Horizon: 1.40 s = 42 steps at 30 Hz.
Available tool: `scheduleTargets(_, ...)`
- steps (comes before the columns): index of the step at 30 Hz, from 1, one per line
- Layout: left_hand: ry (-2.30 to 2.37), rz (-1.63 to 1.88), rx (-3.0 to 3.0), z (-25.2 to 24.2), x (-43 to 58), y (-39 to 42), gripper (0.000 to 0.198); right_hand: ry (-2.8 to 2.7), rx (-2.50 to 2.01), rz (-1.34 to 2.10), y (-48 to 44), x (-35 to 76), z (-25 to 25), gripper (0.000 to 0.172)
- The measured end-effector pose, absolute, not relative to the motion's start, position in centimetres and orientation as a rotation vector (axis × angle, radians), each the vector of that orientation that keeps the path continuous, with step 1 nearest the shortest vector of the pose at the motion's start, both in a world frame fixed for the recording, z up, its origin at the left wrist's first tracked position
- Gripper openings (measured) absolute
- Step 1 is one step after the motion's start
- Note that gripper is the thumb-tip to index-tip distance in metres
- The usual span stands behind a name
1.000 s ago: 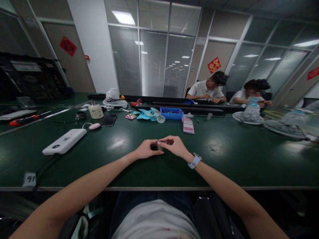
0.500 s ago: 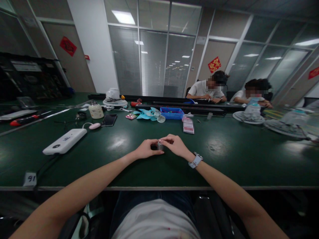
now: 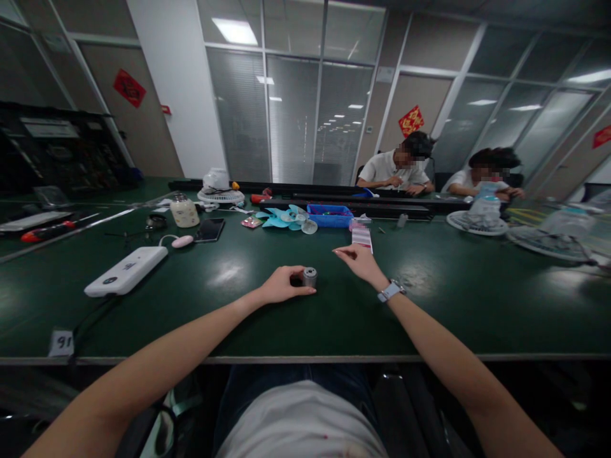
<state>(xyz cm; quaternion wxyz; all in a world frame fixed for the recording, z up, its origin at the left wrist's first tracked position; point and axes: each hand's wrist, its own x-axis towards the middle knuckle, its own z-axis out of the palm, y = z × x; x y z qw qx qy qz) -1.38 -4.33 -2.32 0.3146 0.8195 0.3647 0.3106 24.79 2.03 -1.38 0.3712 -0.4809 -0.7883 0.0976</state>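
On the green table, my left hand (image 3: 285, 284) is wrapped round the side of a small silver metal cylinder (image 3: 310, 277). The cylinder stands upright, and dark openings show in its top end. Thumb and fingers of that hand press it from the left. My right hand (image 3: 359, 259) is apart from the cylinder, up and to its right, with fingertips pinched together. Whatever the pinch may hold is too small to make out. Just behind the right hand lies a pink and white striped packet (image 3: 361, 236).
Farther back are a blue tray (image 3: 329, 219) of small parts, turquoise fan blades (image 3: 279, 219), a phone (image 3: 210, 230) and a cream bottle (image 3: 184, 212). A white power strip (image 3: 126, 271) lies left. White fan parts (image 3: 477, 219) stand right. Two people sit across the table.
My right hand has left the top of the cylinder and moved right and away from me, fingers still pinched. The cylinder's top now shows. My left hand stays in place around it.
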Motion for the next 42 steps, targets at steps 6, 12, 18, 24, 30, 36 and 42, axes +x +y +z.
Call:
scheduleTargets(6,0.939,0.840,2.147,-2.4,-1.5,-4.3,0.049,-2.113,-1.424,0.275,5.3,29.3,-3.1,0.027)
scheduleTargets(12,0.944,0.832,2.153,-2.4,-1.4,-4.2,0.051,-2.176,-1.452,0.367,6.0,30.4,-3.3,0.032)
scheduleTargets(18,0.956,0.835,2.165,-2.5,-1.4,-4.2,0.050,-2.150,-1.465,0.401,5.7,30.4,-2.9,0.040)
scheduleTargets(24,0.951,0.827,2.161,-2.3,-1.5,-4.3,0.050,-2.086,-1.418,0.365,4.7,29.2,-2.4,0.029)
scheduleTargets(30,0.922,0.833,2.150,-2.3,-1.3,-4.4,0.045,-2.018,-1.040,0.462,0.1,23.2,-0.3,0.033)
scheduleTargets(36,0.964,0.848,2.195,-2.7,-1.3,-4.1,0.044,-2.114,-0.892,0.514,-3.9,19.0,0.6,0.020)
scheduleTargets(42,0.930,0.863,2.190,-2.8,-1.4,-4.1,0.046,-2.122,-0.903,0.460,-4.0,19.0,0.0,0.017)
